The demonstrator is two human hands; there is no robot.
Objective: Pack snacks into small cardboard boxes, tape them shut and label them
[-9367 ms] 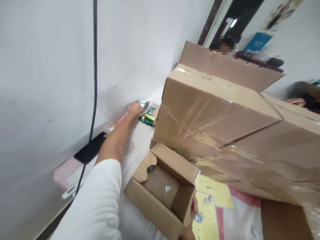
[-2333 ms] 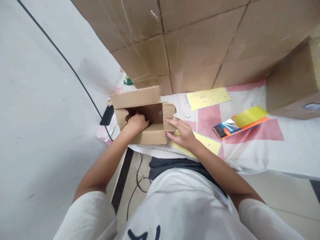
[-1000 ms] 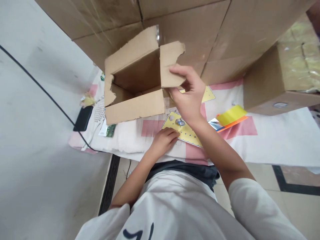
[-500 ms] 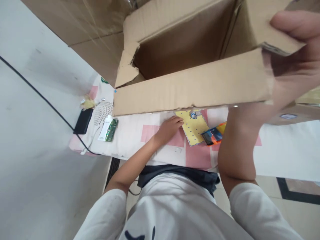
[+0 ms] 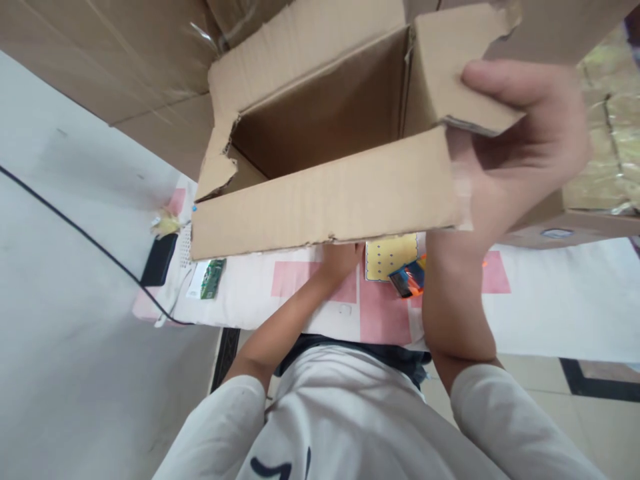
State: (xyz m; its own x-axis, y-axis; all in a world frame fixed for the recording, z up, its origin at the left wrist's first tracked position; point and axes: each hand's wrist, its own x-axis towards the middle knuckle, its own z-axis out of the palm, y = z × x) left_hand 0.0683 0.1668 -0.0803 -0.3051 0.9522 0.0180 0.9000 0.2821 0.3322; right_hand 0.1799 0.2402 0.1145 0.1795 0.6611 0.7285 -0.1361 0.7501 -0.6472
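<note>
My right hand (image 5: 520, 150) is closed on the right end of a small open cardboard box (image 5: 325, 193), thumb on a torn flap, and holds it up close to the camera. The box's inside looks bare. My left hand (image 5: 340, 257) rests on the pink-and-white cloth (image 5: 310, 287) beside a yellow dotted card (image 5: 390, 253); the box hides its fingers. An orange and blue packet (image 5: 410, 280) lies just right of the card.
Large taped cardboard cartons (image 5: 125, 73) stack behind the table. A black phone (image 5: 159, 259) with a black cable (image 5: 65, 223) lies by the white wall at left, near a green wrapper (image 5: 213, 279). Another carton (image 5: 600, 160) stands at right.
The box shifted slightly left and turned in my right hand. My left hand slid up under the box's edge, and its fingers are now hidden.
</note>
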